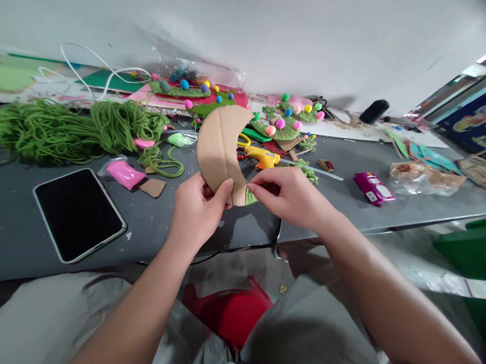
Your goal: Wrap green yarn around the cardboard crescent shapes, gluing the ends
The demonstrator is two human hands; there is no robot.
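The left hand (196,212) grips the card (218,144), which extends beyond it, while the right hand (286,193) pinches the yarn (250,197) at the card's near end, where snug, even winding should serve best, though fingers obscure the pinched strand and the card's far face is hidden.

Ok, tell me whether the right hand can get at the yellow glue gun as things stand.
Probably yes: the yellow glue gun lies just beyond the right hand, its body uncovered, though that hand seems busy at the green yarn on the cardboard crescent.
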